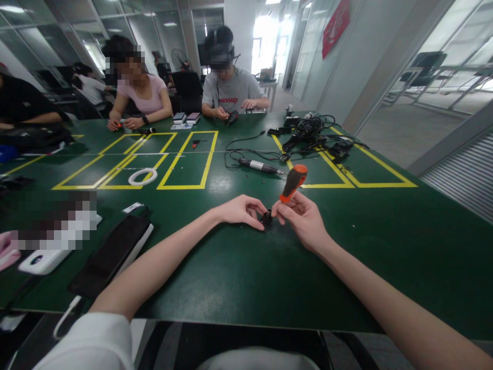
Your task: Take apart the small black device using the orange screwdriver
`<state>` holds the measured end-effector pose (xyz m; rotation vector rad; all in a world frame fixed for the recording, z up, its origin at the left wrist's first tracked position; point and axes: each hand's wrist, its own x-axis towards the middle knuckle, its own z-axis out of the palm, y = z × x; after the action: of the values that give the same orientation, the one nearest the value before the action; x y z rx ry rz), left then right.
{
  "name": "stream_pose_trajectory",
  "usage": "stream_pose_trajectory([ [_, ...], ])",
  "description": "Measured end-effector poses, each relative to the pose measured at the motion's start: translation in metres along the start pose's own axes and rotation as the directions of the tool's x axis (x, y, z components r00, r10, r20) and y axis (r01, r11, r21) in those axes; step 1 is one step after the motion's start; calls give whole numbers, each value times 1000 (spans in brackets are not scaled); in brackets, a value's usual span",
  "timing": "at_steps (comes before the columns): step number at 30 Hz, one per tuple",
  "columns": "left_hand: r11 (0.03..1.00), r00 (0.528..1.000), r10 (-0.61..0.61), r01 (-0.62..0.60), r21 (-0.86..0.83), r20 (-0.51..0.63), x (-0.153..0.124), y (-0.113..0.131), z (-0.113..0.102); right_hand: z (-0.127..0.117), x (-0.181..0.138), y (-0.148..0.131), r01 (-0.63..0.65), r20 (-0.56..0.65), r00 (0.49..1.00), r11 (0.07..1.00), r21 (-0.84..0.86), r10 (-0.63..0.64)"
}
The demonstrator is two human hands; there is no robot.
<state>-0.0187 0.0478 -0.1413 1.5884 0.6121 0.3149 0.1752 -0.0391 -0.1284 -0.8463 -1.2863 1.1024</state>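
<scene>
My left hand (241, 209) pinches a small black part (266, 219) that rests on the green table (239, 277). My right hand (302, 216) grips a screwdriver with an orange and black handle (293, 182). The handle stands tilted up and to the right, and its tip points down at the black part. The two hands almost touch over the part. The screwdriver's shaft is hidden by my fingers.
A grey electric tool (259, 166) with a cable lies beyond my hands. A tangle of black cables (310, 134) sits far right. A white ring (142, 176) lies within yellow tape lines. A black pouch (110, 255) and white devices lie left. Two people sit opposite.
</scene>
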Motion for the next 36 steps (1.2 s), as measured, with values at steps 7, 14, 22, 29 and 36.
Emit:
stream_pose_trajectory([
  [7,1000,1000,1,-1,23,-2,-1,0,0,1,1,0,-4,-3,1000,1000,0,4],
  [14,999,1000,-18,19,39,-20,1,-4,-1,1,0,-2,9,-20,1000,998,-56,-10],
  [22,1000,1000,0,0,29,-2,-2,1,1,1,1,-1,-4,1,1000,1000,-29,4],
  [29,999,999,-22,23,44,-24,0,-2,0,2,0,-2,-18,-27,999,1000,-20,18],
  [36,999,1000,-7,8,49,-18,-2,0,0,3,1,-5,-23,7,1000,1000,18,23],
])
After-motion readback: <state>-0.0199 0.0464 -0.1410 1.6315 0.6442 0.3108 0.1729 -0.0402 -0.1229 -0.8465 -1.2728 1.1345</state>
